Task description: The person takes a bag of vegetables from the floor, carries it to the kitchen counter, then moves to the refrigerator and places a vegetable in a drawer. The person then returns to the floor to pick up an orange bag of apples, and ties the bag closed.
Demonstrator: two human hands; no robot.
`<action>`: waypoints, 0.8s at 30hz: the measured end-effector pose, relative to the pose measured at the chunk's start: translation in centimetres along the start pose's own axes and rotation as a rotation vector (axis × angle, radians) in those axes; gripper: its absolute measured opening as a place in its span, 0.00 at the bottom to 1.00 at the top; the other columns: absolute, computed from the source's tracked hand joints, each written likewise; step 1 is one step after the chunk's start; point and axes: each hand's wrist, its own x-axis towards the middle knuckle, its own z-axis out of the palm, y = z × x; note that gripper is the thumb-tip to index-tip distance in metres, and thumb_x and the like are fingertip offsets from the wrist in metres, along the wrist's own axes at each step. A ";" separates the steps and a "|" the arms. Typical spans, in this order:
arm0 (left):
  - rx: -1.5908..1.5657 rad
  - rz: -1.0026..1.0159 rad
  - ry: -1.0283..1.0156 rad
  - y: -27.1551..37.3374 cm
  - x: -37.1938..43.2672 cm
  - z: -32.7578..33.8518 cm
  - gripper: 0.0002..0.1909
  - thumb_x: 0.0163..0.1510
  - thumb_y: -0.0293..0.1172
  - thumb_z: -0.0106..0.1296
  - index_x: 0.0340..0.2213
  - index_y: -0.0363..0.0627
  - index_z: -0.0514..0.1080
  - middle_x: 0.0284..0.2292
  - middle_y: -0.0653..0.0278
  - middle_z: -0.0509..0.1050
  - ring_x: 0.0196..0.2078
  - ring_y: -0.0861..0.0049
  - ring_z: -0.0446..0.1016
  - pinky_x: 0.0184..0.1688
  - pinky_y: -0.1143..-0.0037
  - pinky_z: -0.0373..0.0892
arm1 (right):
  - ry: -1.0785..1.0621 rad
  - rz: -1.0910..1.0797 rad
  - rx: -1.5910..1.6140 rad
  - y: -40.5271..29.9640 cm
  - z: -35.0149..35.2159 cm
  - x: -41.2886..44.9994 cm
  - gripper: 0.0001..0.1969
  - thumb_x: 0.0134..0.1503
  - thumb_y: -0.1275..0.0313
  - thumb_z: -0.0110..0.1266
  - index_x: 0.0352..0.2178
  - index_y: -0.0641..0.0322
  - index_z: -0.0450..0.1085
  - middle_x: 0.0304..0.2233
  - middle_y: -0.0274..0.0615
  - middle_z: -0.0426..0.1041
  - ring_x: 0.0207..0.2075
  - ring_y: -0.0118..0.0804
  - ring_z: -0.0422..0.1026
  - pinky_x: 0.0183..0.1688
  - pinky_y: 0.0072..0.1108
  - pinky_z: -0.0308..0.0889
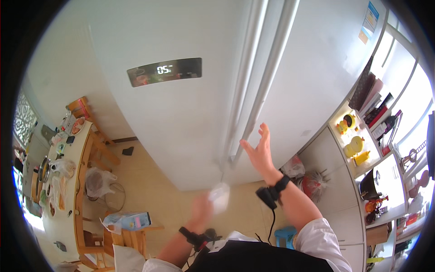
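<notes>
A large white double-door refrigerator [176, 115] fills the view before me, both doors closed, with a lit display panel [164, 72] on its left door. My right hand [260, 149] is raised with fingers apart beside the lower end of the right door's long handle [268, 74]; nothing is in it, and whether it touches the handle cannot be told. Low in front of my body, my left hand [202, 209] is blurred and holds a whitish, translucent object [219, 198], whose exact kind is unclear. Both wrists wear black straps with devices.
At the left stands a table [69, 217] with food, bags and dishes, and a wooden chair [125, 239] bearing a blue package [131, 221]. At the right are shelves [384, 159] with toys, a bottle and a dark pot. Plastic bags [314, 185] and a blue stool [285, 234] are on the floor.
</notes>
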 end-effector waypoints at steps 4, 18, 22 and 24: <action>0.142 0.119 0.015 -2.2 -0.6 -1.7 0.05 0.46 0.28 0.45 0.24 0.44 0.71 0.20 0.55 0.72 0.24 0.59 0.71 0.26 0.65 0.64 | -0.117 0.193 0.140 -0.8 1.4 3.6 0.40 0.41 0.67 0.63 0.50 0.69 0.46 0.40 0.49 0.59 0.41 0.39 0.60 0.44 0.28 0.61; 0.190 -0.182 -0.168 -5.9 -2.2 -6.9 0.08 0.49 0.34 0.43 0.23 0.49 0.71 0.20 0.56 0.72 0.24 0.59 0.71 0.27 0.65 0.66 | 0.096 0.359 0.109 -2.0 2.1 2.3 0.29 0.40 0.67 0.64 0.38 0.65 0.53 0.28 0.37 0.61 0.28 0.28 0.62 0.29 0.21 0.62; 0.139 -0.171 -0.202 -7.6 -1.4 -6.2 0.09 0.49 0.35 0.43 0.23 0.48 0.71 0.19 0.55 0.71 0.24 0.59 0.71 0.27 0.65 0.66 | 0.132 0.284 0.305 -1.1 -0.4 0.1 0.17 0.47 0.73 0.57 0.36 0.65 0.59 0.26 0.32 0.63 0.27 0.22 0.62 0.29 0.17 0.61; 0.143 -0.144 -0.264 -8.7 -0.6 -5.3 0.09 0.49 0.35 0.43 0.24 0.48 0.72 0.19 0.55 0.71 0.24 0.59 0.71 0.27 0.65 0.66 | 0.123 0.313 0.378 -0.3 -2.3 -1.7 0.15 0.49 0.74 0.55 0.37 0.65 0.60 0.26 0.32 0.64 0.28 0.22 0.64 0.29 0.16 0.61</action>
